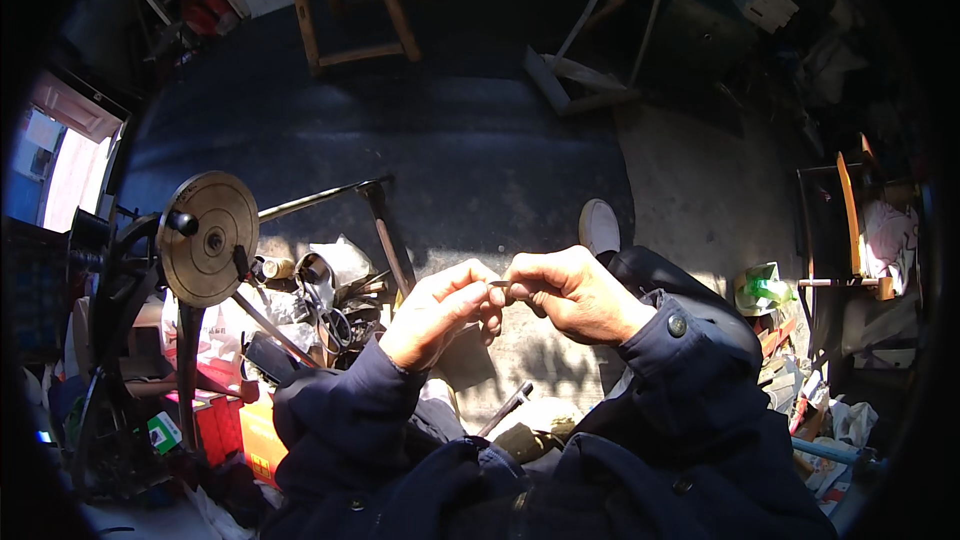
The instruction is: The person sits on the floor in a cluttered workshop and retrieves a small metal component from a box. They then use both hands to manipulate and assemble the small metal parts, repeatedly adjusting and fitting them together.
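At the far left a round metal wheel (207, 237) stands on a dark frame, with a long thin rod (318, 199) running from it toward the middle of the floor. Below it lie a heap of scissors and small tools (330, 312) and an orange box (258, 432).

The left hand (436, 312) comes up from a dark blue sleeve, its fingers (478, 285) closed in a pinch on one end of a small dark metal piece (503, 285). That piece sits between the two hands, held in the air in front of the chest, in bright sun. The right hand (572, 292) meets it from the other side, fingers closed on the other end; the piece is too small to tell its exact shape.

By my judgement, the work goes best with both pinches kept firm and close to the tips, wrists steady, and the piece held in the light.

Further right, a white shoe (599, 226) rests on the concrete floor (690, 190), and a green-and-white wrapper (764, 288) lies near a wooden stand (850, 210).
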A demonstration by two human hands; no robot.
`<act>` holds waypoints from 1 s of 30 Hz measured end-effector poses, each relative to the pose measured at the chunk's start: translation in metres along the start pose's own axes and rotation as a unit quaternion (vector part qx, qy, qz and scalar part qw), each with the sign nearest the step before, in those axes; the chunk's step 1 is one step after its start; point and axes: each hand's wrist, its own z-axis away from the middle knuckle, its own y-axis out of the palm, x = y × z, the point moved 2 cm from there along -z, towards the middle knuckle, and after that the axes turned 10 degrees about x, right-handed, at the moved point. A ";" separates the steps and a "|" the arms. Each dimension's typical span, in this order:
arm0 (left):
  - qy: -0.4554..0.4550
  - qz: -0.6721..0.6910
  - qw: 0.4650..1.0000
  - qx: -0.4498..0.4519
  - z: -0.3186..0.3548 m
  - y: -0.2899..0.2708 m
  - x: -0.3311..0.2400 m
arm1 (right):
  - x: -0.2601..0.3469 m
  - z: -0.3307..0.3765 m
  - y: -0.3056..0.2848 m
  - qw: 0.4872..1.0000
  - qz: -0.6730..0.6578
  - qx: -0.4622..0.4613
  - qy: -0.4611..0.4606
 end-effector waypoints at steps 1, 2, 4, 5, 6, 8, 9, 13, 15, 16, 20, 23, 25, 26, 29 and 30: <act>-0.002 0.006 1.000 -0.006 0.000 0.000 0.000 | 0.000 0.000 0.001 1.000 0.007 0.000 -0.001; -0.006 -0.023 1.000 -0.020 0.000 0.000 -0.001 | 0.000 0.000 0.001 1.000 0.014 0.001 -0.002; -0.011 -0.037 0.999 -0.016 -0.001 0.001 -0.002 | 0.000 0.000 0.001 1.000 0.027 0.001 0.000; -0.012 -0.059 0.998 -0.027 -0.001 0.000 -0.002 | 0.000 0.000 0.001 0.999 0.033 0.001 0.004; -0.011 -0.066 0.997 -0.029 -0.001 0.001 -0.003 | 0.000 0.000 0.001 0.999 0.040 0.000 0.008; -0.009 -0.076 0.997 -0.030 -0.002 0.001 -0.003 | 0.001 -0.001 0.001 0.999 0.053 -0.005 -0.010; -0.008 -0.080 0.996 -0.030 -0.002 0.001 -0.003 | 0.002 -0.001 0.000 0.998 0.059 -0.007 -0.020; -0.011 -0.087 0.996 -0.021 -0.002 0.002 -0.004 | 0.001 0.000 -0.001 0.998 0.062 0.000 0.000; -0.014 -0.109 0.994 -0.027 -0.003 0.002 -0.004 | 0.001 0.000 -0.001 0.998 0.068 0.002 0.006; -0.016 -0.101 0.995 -0.020 -0.003 0.002 -0.004 | 0.001 0.001 -0.001 0.998 0.067 0.002 0.004; -0.028 -0.093 0.995 -0.020 -0.002 0.002 -0.006 | 0.001 0.003 -0.001 0.998 0.063 0.002 -0.013; -0.034 -0.058 0.998 -0.017 0.001 0.001 -0.006 | 0.000 0.002 -0.001 0.996 0.087 0.006 -0.021; -0.034 0.000 0.999 -0.008 0.002 0.000 -0.004 | 0.000 0.002 -0.002 0.993 0.112 0.002 -0.029; -0.033 -0.004 0.999 -0.016 0.002 -0.001 -0.003 | 0.001 0.002 -0.003 0.992 0.124 -0.003 -0.037; -0.034 0.030 0.999 -0.015 0.002 -0.003 -0.001 | 0.001 0.002 -0.003 0.988 0.145 -0.012 -0.062; -0.038 0.038 0.998 -0.018 0.002 -0.003 0.000 | 0.000 0.002 -0.003 0.989 0.135 -0.006 -0.057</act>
